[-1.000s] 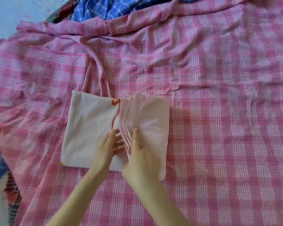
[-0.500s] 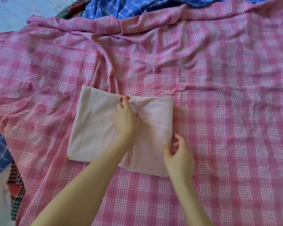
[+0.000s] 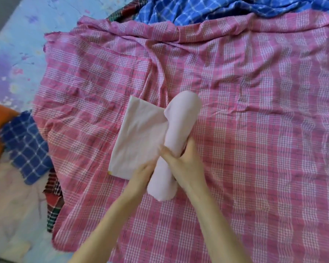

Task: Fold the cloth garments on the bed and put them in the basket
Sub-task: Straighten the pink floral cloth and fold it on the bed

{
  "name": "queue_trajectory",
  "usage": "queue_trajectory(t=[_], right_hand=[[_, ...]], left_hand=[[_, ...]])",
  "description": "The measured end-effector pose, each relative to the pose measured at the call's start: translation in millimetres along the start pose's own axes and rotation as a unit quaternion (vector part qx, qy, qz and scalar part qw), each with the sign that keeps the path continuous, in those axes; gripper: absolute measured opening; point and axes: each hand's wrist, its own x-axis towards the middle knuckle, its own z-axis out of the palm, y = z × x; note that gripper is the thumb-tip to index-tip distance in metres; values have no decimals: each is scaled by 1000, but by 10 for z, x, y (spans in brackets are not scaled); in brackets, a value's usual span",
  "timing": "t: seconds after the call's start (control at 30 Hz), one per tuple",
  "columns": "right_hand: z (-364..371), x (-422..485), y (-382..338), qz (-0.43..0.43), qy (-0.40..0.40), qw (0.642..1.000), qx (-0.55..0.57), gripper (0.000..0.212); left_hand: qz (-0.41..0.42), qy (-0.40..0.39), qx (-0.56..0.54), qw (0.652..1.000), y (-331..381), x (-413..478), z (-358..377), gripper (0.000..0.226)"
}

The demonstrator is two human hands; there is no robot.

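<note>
We judge the task barely begun — our right hand (image 3: 186, 164) grips the half-rolled pale pink garment (image 3: 141, 137) mid-bed, left hand (image 3: 142, 173) underneath, grip unclear — pink plaid cloth (image 3: 254, 111) unfolded, blue one (image 3: 198, 10) at twelve o'clock, no basket visible.

View: one head-worn wide-angle camera, no second view to overlap.
Direction: forward and steeply down onto the pink plaid cloth (image 3: 254, 130) spread on the bed.
Nearness: close; forearms enter from the bottom edge.
Edges: blue plaid cloth (image 3: 207, 12) at top, patterned bedsheet (image 3: 17, 44) at left.
</note>
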Motion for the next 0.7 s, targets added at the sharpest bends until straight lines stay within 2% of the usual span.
queue_trajectory(t=[0.03, 0.1, 0.13, 0.17, 0.23, 0.27, 0.37, 0.43, 0.47, 0.5, 0.53, 0.6, 0.67, 0.7], right_hand=[[144, -3, -132, -26, -17, 999, -37, 89], [510, 1, -291, -71, -46, 981, -173, 84], [708, -4, -322, -84, -56, 969, -225, 79], [910, -5, -334, -89, -65, 959, -260, 75], [1204, 15, -281, -91, -90, 941, -314, 71], [1293, 16, -259, -93, -101, 933, -332, 72], [1212, 14, -182, -110, -88, 954, -265, 69], [1030, 43, -71, -116, 34, 965, -234, 62], [946, 73, 18, -98, 104, 964, -224, 60], [883, 109, 94, -55, 137, 969, -199, 61], [856, 133, 156, -2, 130, 979, -160, 65], [862, 165, 212, 98, 63, 988, -100, 73], [898, 174, 185, 147, 53, 985, -78, 76], [933, 136, 145, 157, 61, 984, -59, 78]], left_hand=[[-22, 46, -54, 997, 92, -32, -138, 30], [-9, 150, -136, 979, 168, -87, -469, 42], [11, 194, -114, 974, 148, -91, -624, 43], [31, 224, -36, 974, 118, -101, -757, 39], [44, 277, 153, 948, -7, -107, -897, 28], [48, 283, 203, 936, -39, -124, -923, 21], [82, 268, 242, 929, -178, -143, -877, 10], [97, 278, 229, 928, -251, -140, -850, 9], [97, 284, 220, 928, -268, -122, -838, 10], [97, 293, 216, 926, -290, -92, -832, 12], [93, 300, 209, 926, -308, -74, -824, 14], [98, 336, 189, 918, -350, -63, -808, 23], [74, 382, 148, 909, -367, -133, -755, 29], [38, 389, 93, 916, -387, -216, -744, 32]])
